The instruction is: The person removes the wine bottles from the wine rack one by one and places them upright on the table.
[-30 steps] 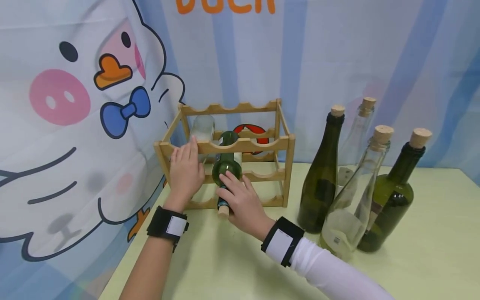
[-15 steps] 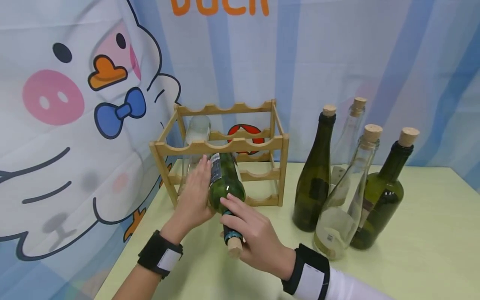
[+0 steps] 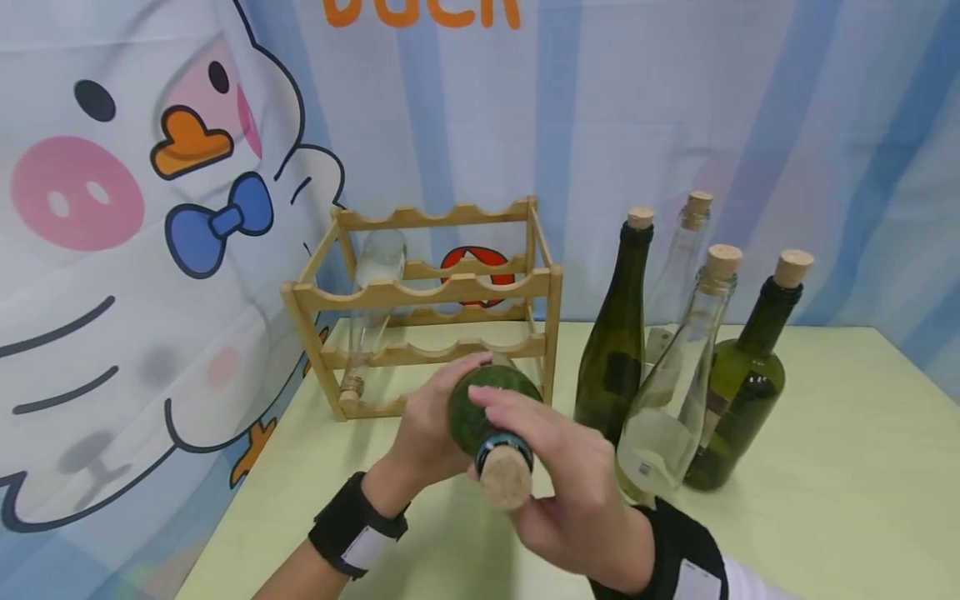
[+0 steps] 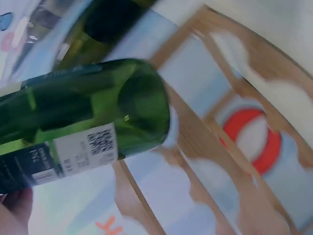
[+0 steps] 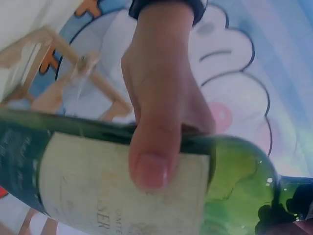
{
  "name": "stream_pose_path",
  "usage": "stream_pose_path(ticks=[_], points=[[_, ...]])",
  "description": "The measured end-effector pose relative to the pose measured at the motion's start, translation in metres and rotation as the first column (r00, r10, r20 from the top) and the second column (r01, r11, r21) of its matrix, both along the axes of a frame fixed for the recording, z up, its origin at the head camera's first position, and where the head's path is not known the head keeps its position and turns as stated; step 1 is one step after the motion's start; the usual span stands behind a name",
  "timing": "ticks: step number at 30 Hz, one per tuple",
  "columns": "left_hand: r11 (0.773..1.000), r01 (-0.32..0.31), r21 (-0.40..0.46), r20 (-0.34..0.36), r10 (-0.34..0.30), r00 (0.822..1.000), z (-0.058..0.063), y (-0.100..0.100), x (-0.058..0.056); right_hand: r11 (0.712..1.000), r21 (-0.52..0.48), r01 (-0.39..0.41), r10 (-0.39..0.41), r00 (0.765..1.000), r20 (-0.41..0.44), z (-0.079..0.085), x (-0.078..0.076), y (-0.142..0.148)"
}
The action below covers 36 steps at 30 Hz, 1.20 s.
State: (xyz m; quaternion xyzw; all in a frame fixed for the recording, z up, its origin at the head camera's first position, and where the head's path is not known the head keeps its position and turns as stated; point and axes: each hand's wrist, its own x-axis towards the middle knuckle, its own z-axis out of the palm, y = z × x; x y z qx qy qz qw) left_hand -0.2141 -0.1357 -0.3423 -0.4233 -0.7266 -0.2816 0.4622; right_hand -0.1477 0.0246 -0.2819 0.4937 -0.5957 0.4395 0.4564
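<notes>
A green wine bottle (image 3: 468, 421) is held in front of the wooden rack, its cork pointing toward me. My left hand (image 3: 427, 429) grips the bottle's body; in the right wrist view its thumb lies across the cream front label (image 5: 83, 181). Around the neck, just behind the cork (image 3: 506, 477), curl the fingers of my right hand (image 3: 577, 483). The left wrist view shows the bottle's base and a back label (image 4: 85, 149) with a printed code. Most of the body is hidden behind the neck and hands in the head view.
The two-tier wooden rack (image 3: 467, 289) stands at the back, with a corked clear bottle (image 3: 380, 254) lying in its left slot. On the right, several corked bottles stand upright close together, among them a dark green bottle (image 3: 611, 358) and a clear bottle (image 3: 656, 437).
The green bottle has come out of the rack toward me. My left hand has gone from the rack's front rail to the bottle's body. My right hand has moved nearer with the neck.
</notes>
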Motion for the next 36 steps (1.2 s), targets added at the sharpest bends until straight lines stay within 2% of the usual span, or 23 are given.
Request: stream_pose_path(ticks=[3, 5, 6, 8, 10, 11, 13, 14, 17, 20, 27, 29, 32, 34, 36], points=[[1.000, 0.009, -0.020, 0.097, -0.007, 0.995, -0.001, 0.018, -0.008, 0.997, -0.018, 0.078, -0.077, 0.994, 0.073, 0.008, -0.012, 0.009], [0.999, 0.020, -0.030, 0.215, -0.013, 0.976, -0.006, 0.030, -0.013, 0.990, -0.006, 0.139, -0.137, 0.979, 0.151, 0.009, -0.023, 0.016], [0.999, 0.025, -0.032, 0.280, -0.015, 0.960, -0.009, 0.035, -0.015, 0.987, 0.002, 0.160, -0.158, 0.969, 0.188, 0.008, -0.029, 0.019], [0.999, 0.029, -0.020, 0.414, -0.018, 0.910, -0.015, 0.045, -0.019, 0.978, 0.016, 0.210, -0.207, 0.947, 0.246, 0.004, -0.040, 0.026], [1.000, 0.012, -0.008, 0.513, -0.006, 0.859, -0.021, 0.053, -0.022, 0.963, 0.026, 0.267, -0.263, 0.924, 0.277, -0.002, -0.051, 0.031], [1.000, 0.000, -0.007, 0.545, 0.003, 0.838, -0.023, 0.057, -0.024, 0.957, 0.029, 0.289, -0.284, 0.914, 0.291, -0.004, -0.056, 0.033], [1.000, -0.013, -0.014, 0.579, 0.019, 0.815, -0.027, 0.064, -0.027, 0.941, 0.039, 0.335, -0.330, 0.889, 0.317, -0.009, -0.063, 0.036], [1.000, -0.017, -0.012, 0.588, 0.021, 0.809, -0.029, 0.067, -0.029, 0.933, 0.049, 0.357, -0.352, 0.875, 0.333, -0.011, -0.067, 0.037], [0.999, -0.024, -0.024, 0.596, 0.034, 0.802, -0.033, 0.074, -0.033, 0.918, 0.061, 0.391, -0.383, 0.838, 0.388, -0.017, -0.074, 0.041], [0.999, -0.020, -0.032, 0.615, 0.035, 0.788, -0.036, 0.079, -0.036, 0.910, 0.067, 0.408, -0.395, 0.809, 0.436, -0.022, -0.080, 0.045], [0.999, -0.030, -0.043, 0.671, 0.051, 0.740, -0.046, 0.083, -0.042, 0.910, 0.069, 0.410, -0.387, 0.774, 0.502, -0.032, -0.090, 0.046], [0.999, -0.031, -0.037, 0.696, 0.048, 0.717, -0.046, 0.083, -0.043, 0.906, 0.071, 0.417, -0.391, 0.763, 0.514, -0.034, -0.093, 0.045], [0.998, -0.045, -0.049, 0.746, 0.067, 0.662, -0.046, 0.082, -0.043, 0.895, 0.086, 0.438, -0.416, 0.747, 0.519, -0.037, -0.096, 0.042], [0.997, -0.047, -0.053, 0.773, 0.071, 0.630, -0.046, 0.080, -0.043, 0.888, 0.091, 0.450, -0.430, 0.745, 0.509, -0.039, -0.099, 0.040], [0.997, -0.055, -0.060, 0.780, 0.082, 0.620, -0.045, 0.079, -0.044, 0.886, 0.081, 0.457, -0.434, 0.753, 0.494, -0.040, -0.101, 0.039]])
